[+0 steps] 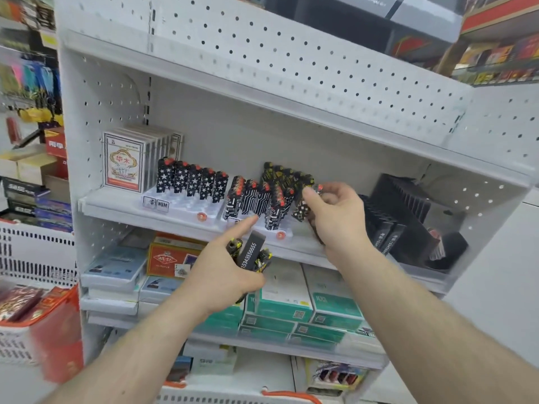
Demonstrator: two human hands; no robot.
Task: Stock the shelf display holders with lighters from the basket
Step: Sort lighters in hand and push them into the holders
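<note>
Stocking in progress at the middle shelf (122, 204). Right hand (335, 217) pinches one dotted lighter (303, 209) between thumb and fingers, its long axis tilted, red cap up toward the fingertips, base pointing down and left. It hangs just to the right of the circuit-pattern holder (256, 228), at that holder's right end, so the open slot the move depends on lies down and left of the hand; whether a free slot sits directly beneath cannot be told, as the lighters crowd it.

Left hand (230, 272) grips a small bundle (252, 255): one grey lighter bearing a printed number and at least two black-and-yellow ones, long axes pointing up and right. Its index finger is extended and touches the front of the circuit-pattern row (253, 201). The right hand is nearer the target; the left serves as supply.

Counts: star lighters (191, 180), five standing in the left holder (180, 205), front slots bare. Circuit-pattern lighters, roughly five or six. Black-and-yellow lighters behind (280, 173), number unclear. Card packs (125, 161) stand at the far left of the shelf. Basket (32, 330) sits low at the left, well apart from both hands.
</note>
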